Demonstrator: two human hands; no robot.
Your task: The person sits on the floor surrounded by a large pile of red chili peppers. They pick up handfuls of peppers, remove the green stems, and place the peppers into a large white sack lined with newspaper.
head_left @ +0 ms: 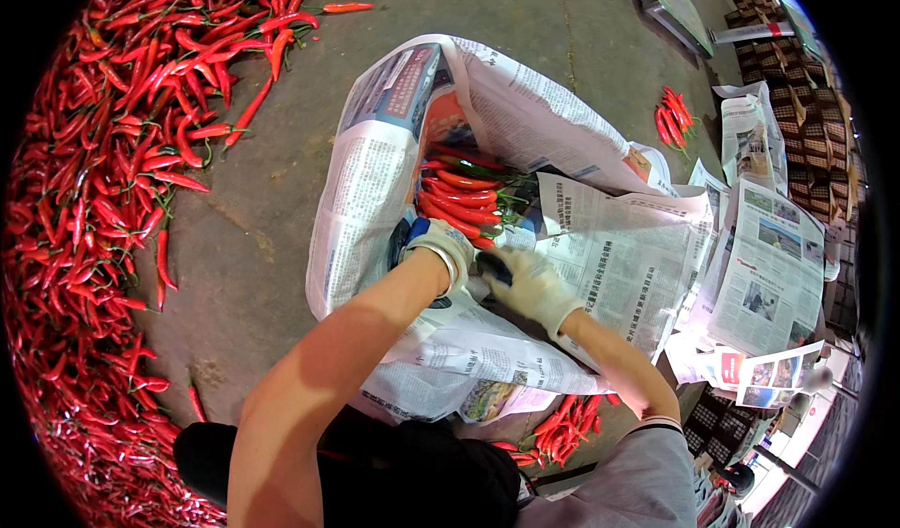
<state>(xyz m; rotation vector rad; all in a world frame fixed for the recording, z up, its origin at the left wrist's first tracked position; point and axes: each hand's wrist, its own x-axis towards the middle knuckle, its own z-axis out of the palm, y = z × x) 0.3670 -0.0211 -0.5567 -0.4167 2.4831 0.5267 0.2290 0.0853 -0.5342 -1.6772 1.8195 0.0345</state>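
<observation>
In front of me stands a container lined with newspaper sheets (383, 176), their edges folded out over its sides. Inside lies a row of red chili peppers (460, 201), mostly side by side, green stems pointing right; a darker one is among them. My left hand (441, 247), in a white work glove with blue on it, is at the near end of this row. Just right of it, my right hand (534, 282), in a similar glove with a dark patch, reaches down into the container. The fingertips of both hands are hidden or blurred, so any grip is unclear.
A large heap of red chilies (105, 176) covers the floor at left. Smaller chili piles lie at right (675, 120) and near my body (566, 433). Loose newspapers (766, 268) lie at right, by stacked brown crates (808, 120). A flat platform (671, 11) stands at upper right.
</observation>
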